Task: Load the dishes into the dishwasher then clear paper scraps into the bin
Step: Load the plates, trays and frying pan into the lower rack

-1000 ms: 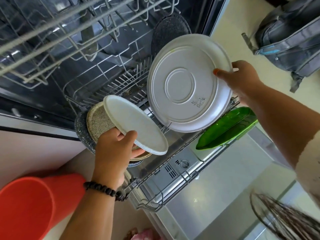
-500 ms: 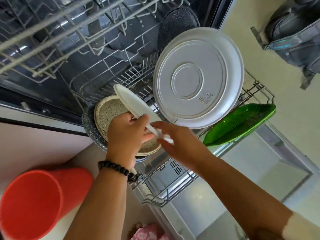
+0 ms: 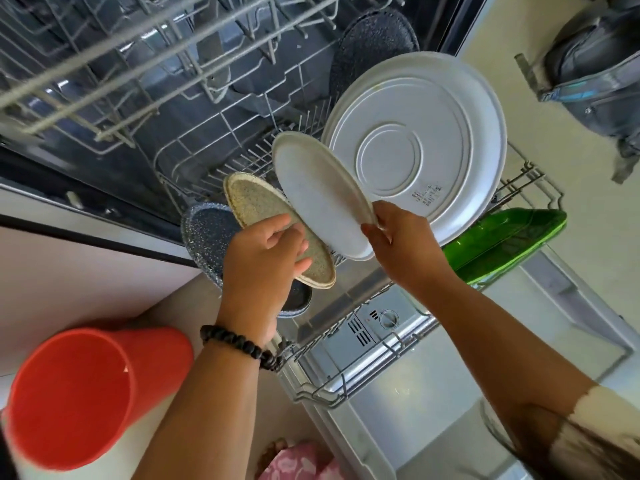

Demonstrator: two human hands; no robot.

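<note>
While the dishwasher's lower rack (image 3: 363, 367) stood pulled out over the open door (image 3: 433, 410), a person's right hand (image 3: 398, 237) pinched the near rim of a small white plate (image 3: 318, 192), holding it tilted on edge above the rack. Just to the left of that hand, the left hand (image 3: 263, 261), a black bead bracelet (image 3: 239, 344) at its wrist, gripped a speckled beige plate (image 3: 259, 209), thumb across its face and fingers curled behind the edge. A dark speckled plate (image 3: 204, 230) lay under the beige one, partly hidden by the left hand. Beyond the right hand, a large white plate (image 3: 433, 133) stood on edge in the rack, its underside facing the camera, with another dark speckled plate (image 3: 374, 39) upright behind it. To the right of the right hand, a green dish (image 3: 502, 240) leaned at the rack's side. Below and left of the left forearm sat a red bin (image 3: 76, 393), its mouth turned toward the camera. A grey backpack (image 3: 595, 74) lay on the floor far to the right.
</note>
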